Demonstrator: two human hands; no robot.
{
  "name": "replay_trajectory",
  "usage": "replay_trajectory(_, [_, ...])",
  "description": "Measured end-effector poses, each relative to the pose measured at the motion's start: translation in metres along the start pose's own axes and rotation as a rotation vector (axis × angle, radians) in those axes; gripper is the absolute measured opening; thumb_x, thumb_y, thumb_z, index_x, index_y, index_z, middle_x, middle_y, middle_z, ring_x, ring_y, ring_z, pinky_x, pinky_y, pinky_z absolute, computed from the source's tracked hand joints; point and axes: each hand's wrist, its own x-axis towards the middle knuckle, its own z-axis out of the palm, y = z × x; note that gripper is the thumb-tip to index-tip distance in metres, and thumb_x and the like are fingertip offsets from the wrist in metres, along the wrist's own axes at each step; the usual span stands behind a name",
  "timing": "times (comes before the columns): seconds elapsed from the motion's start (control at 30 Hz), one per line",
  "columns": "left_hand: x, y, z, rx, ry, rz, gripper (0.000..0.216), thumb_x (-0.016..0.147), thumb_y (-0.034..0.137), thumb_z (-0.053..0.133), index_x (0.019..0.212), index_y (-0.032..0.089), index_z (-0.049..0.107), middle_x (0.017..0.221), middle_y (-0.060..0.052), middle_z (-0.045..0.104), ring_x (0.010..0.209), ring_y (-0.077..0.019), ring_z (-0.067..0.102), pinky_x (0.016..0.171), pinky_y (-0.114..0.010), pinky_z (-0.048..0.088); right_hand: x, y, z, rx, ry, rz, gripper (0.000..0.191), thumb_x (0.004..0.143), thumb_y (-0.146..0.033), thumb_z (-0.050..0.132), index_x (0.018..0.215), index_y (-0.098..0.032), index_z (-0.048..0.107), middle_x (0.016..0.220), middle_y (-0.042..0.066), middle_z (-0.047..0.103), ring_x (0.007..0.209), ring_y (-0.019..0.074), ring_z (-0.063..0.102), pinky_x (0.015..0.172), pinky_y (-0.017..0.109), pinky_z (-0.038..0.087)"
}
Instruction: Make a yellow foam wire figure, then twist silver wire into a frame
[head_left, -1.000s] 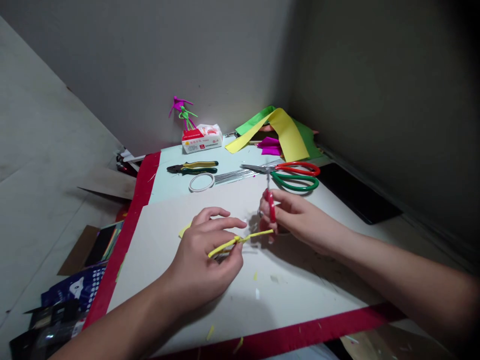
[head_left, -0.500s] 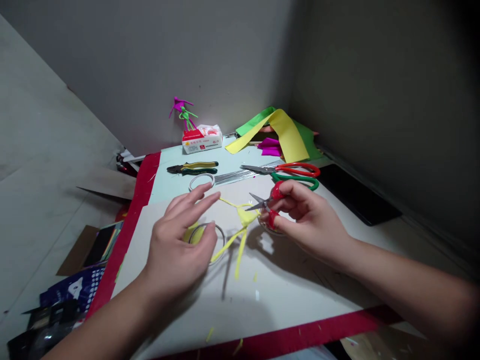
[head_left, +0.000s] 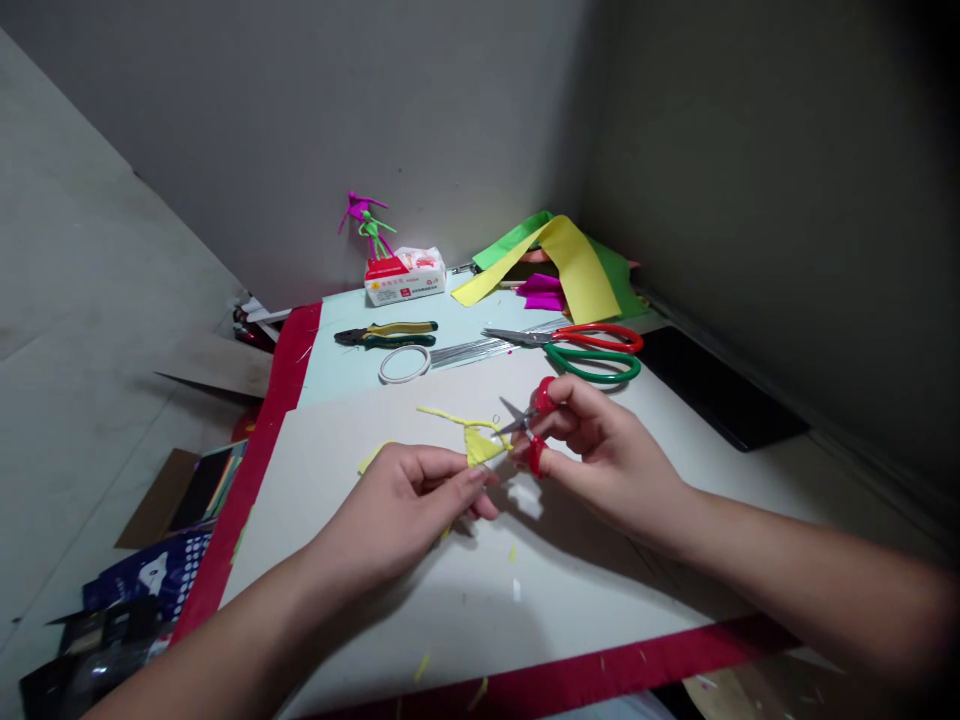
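Observation:
Between thumb and fingers, my left hand [head_left: 424, 500] pinches a small yellow figure [head_left: 482, 445] by its lower part. A thin yellow arm sticks out to the left and another curves round on the right; a wire loop [head_left: 496, 419] shows at its top, and its legs are mostly hidden by the hand. My right hand [head_left: 611, 440] grips small red-handled scissors [head_left: 531, 425], thumb and finger through the handles. Their blades are parted and point left, close by the figure's right arm. Part of a yellow piece [head_left: 371, 460] shows behind my left hand.
Beyond the hands lie pliers [head_left: 386, 335], a white ring [head_left: 405, 365], wires [head_left: 480, 349] and large red-and-green scissors [head_left: 592, 350]. A black phone [head_left: 724, 388] is at right. Coloured sheets [head_left: 577, 270] and a small box [head_left: 405, 278] with two figures [head_left: 367, 225] stand at the back.
My left hand has gone from spread fingers to a pinch on the yellow figure, shifting right and down. The small scissors have moved slightly down and left.

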Motion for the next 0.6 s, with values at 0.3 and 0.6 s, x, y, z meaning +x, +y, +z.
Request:
replay_trajectory(0.3, [-0.001, -0.003, 0.016, 0.119, 0.054, -0.016, 0.032, 0.081, 0.032, 0.054, 0.056, 0.015, 0.064, 0.056, -0.002, 0.059, 0.057, -0.0129, 0.050, 0.055, -0.024, 0.035, -0.002, -0.001, 0.005, 0.137, -0.045, 0.106, 0.033, 0.074, -0.005, 0.064, 0.093, -0.023, 0.045, 0.092, 0.000, 0.060, 0.092, 0.0143, 0.062, 0.076, 0.026, 0.051])
replay_trajectory(0.6, [-0.001, -0.007, 0.022, 0.170, 0.074, 0.025, 0.031, 0.082, 0.030, 0.052, 0.057, 0.014, 0.062, 0.054, -0.001, 0.059, 0.054, -0.0118, 0.050, 0.052, -0.023, 0.034, -0.008, 0.001, 0.007, -0.197, 0.050, -0.094, 0.031, 0.071, -0.004, 0.060, 0.091, -0.023, 0.047, 0.086, -0.003, 0.053, 0.081, 0.0121, 0.059, 0.074, 0.025, 0.050])
